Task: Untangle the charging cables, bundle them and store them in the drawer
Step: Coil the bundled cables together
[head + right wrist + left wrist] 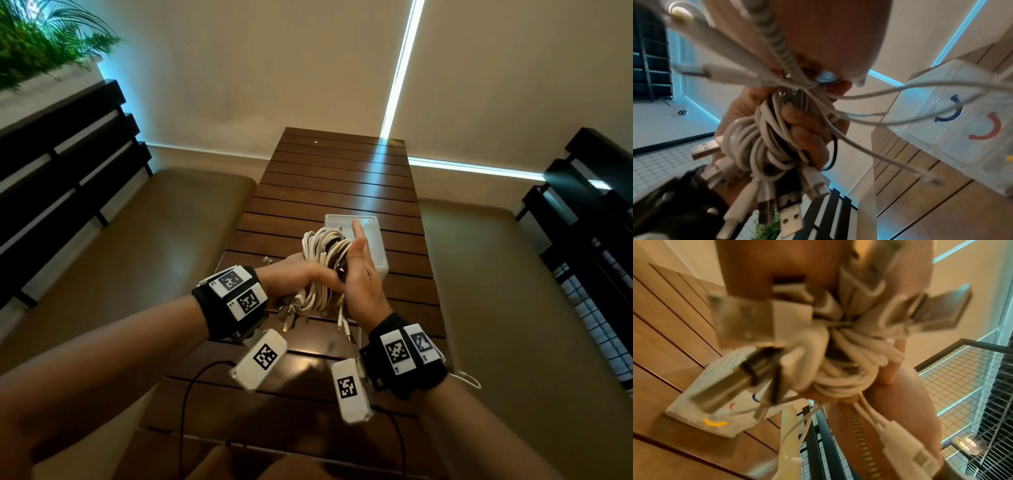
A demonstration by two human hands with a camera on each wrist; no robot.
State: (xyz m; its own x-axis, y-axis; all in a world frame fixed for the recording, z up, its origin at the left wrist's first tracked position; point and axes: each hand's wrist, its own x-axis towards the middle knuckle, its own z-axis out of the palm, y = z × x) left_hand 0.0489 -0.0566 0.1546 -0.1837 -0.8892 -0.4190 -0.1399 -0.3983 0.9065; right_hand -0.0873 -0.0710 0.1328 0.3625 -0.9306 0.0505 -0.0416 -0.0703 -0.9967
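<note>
Above table [342, 192], cables [329, 246] within left fingers [797, 128].

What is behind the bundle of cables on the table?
A white plastic drawer box stands on the table behind the cables. The right hand and the bundle cover its front.

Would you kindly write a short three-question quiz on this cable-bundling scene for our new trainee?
1. True or false: the left hand grips the cable bundle.
2. The drawer unit stands: A) on the slatted table, B) on the bench, C) on the floor.
3. Fill in: the right hand has its fingers ____ beside the bundle.

Key: 1 true; 2 A; 3 straight.
</note>
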